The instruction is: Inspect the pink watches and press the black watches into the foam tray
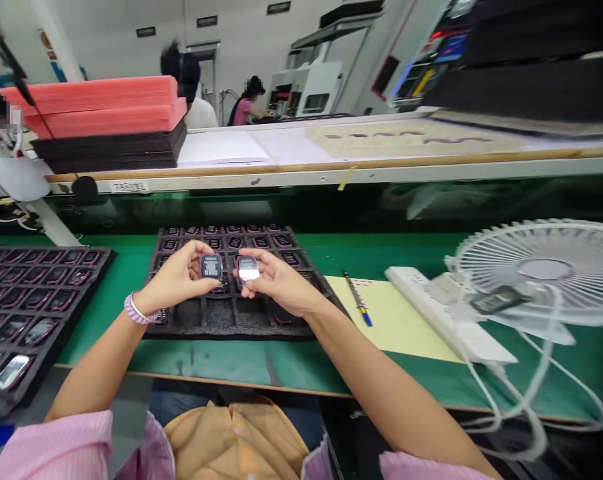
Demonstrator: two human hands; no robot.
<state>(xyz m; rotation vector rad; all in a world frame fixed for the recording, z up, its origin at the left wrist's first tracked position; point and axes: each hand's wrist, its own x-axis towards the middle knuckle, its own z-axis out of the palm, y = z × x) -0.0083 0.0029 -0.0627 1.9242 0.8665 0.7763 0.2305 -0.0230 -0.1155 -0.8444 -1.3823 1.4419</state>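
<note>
Between the thumb and fingers of my left hand (pixel 179 275) is a small square device with rounded corners, like a smartwatch body (pixel 211 266); its dark face carries lines of pale text. My right hand (pixel 284 285) grips a similar smartwatch body (pixel 248 268), whose lower face shines with reflected light. The two are side by side, slightly apart, above a black foam tray (pixel 191 327). Several like devices sit in that tray's far pockets, while some near pockets show bare foam. My hands hide part of the tray.
Another foam tray (pixel 89 283) of devices lies at left. To the right are a pen (pixel 356 297) on yellow paper (pixel 401 327), a white power strip (pixel 446 313) and a white fan (pixel 541 267) with loose cables. Pink foam (pixel 106 107) rests on the shelf; co-workers sit beyond.
</note>
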